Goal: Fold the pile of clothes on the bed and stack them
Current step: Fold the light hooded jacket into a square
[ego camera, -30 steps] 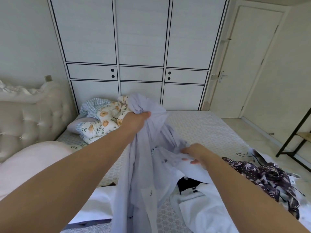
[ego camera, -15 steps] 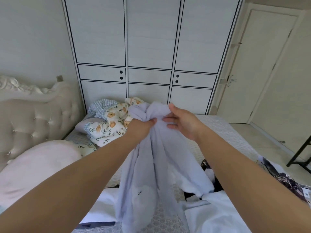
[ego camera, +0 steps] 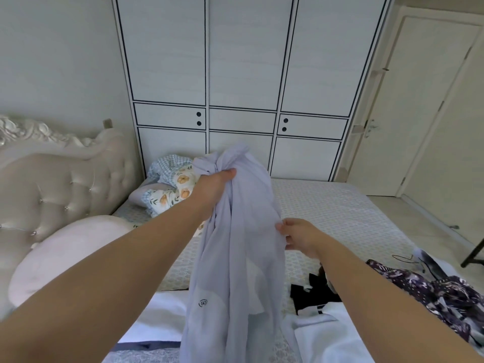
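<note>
Left hand point(ego camera: 213, 191) is up high, fist bunched tight around the top of the pale lilac garment point(ego camera: 237, 258), and the whole length hangs straight down from that grip over the bed point(ego camera: 340, 213). Right hand point(ego camera: 301, 238) is lower, off to the right of the fist, fingertips pinching the cloth's right edge about halfway down. Below the pinch, white clothes point(ego camera: 330, 336) lie spread on the mattress with a black piece point(ego camera: 311, 294) on them, and further right a dark patterned garment point(ego camera: 445, 299) is crumpled. Beyond the fist, a floral bedding bundle point(ego camera: 172, 189) sits by the tufted headboard point(ego camera: 60, 184).
</note>
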